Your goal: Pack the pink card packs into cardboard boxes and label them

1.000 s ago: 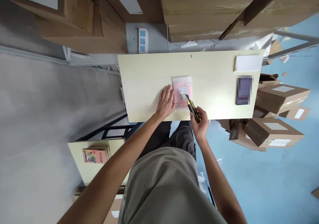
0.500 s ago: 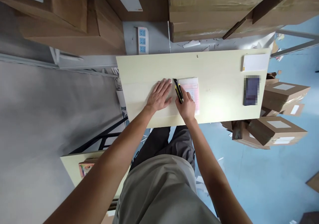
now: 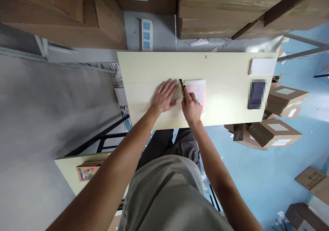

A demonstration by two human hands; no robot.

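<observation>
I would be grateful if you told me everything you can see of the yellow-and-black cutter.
The cutter is slim, with a black-and-yellow body, apparently plastic, and a dark tip. The right hand grips it, covering its near end. It points toward the far edge of the pale table, angled slightly left, along the left side of the pink pack. Whether its tip touches anything is too small to tell.

The right grip [image 3: 192, 110] hides part of the pink booklet [image 3: 195, 86]. Coarse pixels blur the purple item [image 3: 257, 94].
</observation>
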